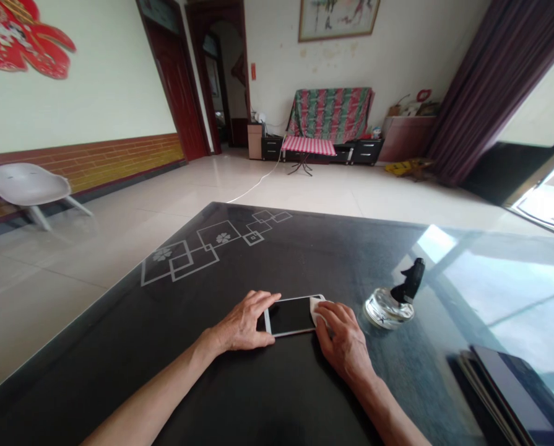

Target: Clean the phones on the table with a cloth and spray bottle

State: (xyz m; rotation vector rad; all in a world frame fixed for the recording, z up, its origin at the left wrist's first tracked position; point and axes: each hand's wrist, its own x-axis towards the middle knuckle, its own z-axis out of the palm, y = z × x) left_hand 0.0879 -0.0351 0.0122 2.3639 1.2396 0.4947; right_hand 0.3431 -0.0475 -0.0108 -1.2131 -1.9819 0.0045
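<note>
A white-framed smartphone (291,314) with a dark screen lies face up on the black table (239,396). My left hand (247,322) grips its left end, thumb on the near edge and fingers on the far edge. At the right end, my right hand (342,334) presses a white cloth or tissue (317,308) against the screen. Its fingers are curled over the white piece, so most of it is hidden. To the right of that hand stands a clear spray bottle (388,308) with a black trigger head, holding clear liquid.
A stack of dark flat devices (513,390), perhaps tablets, lies at the table's right front. Pale square patterns (193,260) mark the tabletop's far left. Beyond the table are a white chair (30,184) and a small table with a checked cloth (309,146).
</note>
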